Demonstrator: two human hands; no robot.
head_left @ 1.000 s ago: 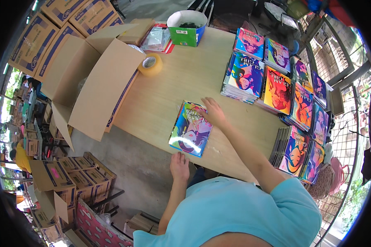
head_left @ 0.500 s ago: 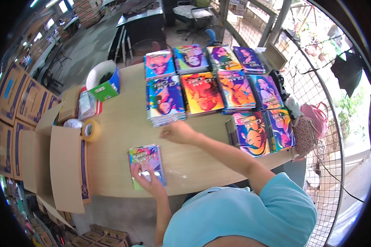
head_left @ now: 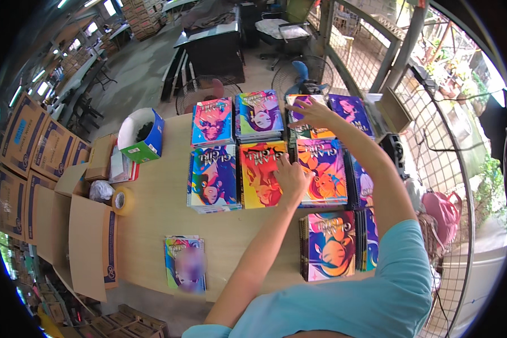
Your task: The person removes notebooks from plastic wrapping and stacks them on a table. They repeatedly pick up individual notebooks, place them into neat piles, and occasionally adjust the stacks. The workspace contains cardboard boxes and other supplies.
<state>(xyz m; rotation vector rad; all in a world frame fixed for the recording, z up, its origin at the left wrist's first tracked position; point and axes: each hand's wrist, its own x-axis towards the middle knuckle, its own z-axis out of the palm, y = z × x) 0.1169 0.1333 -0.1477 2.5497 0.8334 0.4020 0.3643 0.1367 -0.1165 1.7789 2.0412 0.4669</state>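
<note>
Spiral notebooks with bright illustrated covers stand in stacks on the table. My left hand (head_left: 293, 179) is over the red-and-yellow notebook stack (head_left: 259, 176), its fingers apart at the edge beside the orange-and-purple stack (head_left: 325, 179). Further off, my right hand (head_left: 314, 116) reaches across the far-row stack with a yellow-green cover (head_left: 310, 133), fingers spread, nothing gripped. By the near table edge lies a small multicoloured notebook pile (head_left: 177, 248), touched by neither hand. A pink-and-purple stack (head_left: 331, 248) sits close on the right; my right arm partly covers its neighbours.
An open cardboard carton (head_left: 87, 242) stands at the left, next to a roll of yellow tape (head_left: 121, 201). A blue-and-green box (head_left: 142, 138) holds dark items at the table's far left. Two fans stand beyond the table. Wire mesh (head_left: 445, 242) and a pink bag (head_left: 442, 217) border the right side.
My left hand has left the small notebook pile and moved right to the red-and-yellow stack. My right hand has gone from the table's middle to the far row. The view has shifted.
</note>
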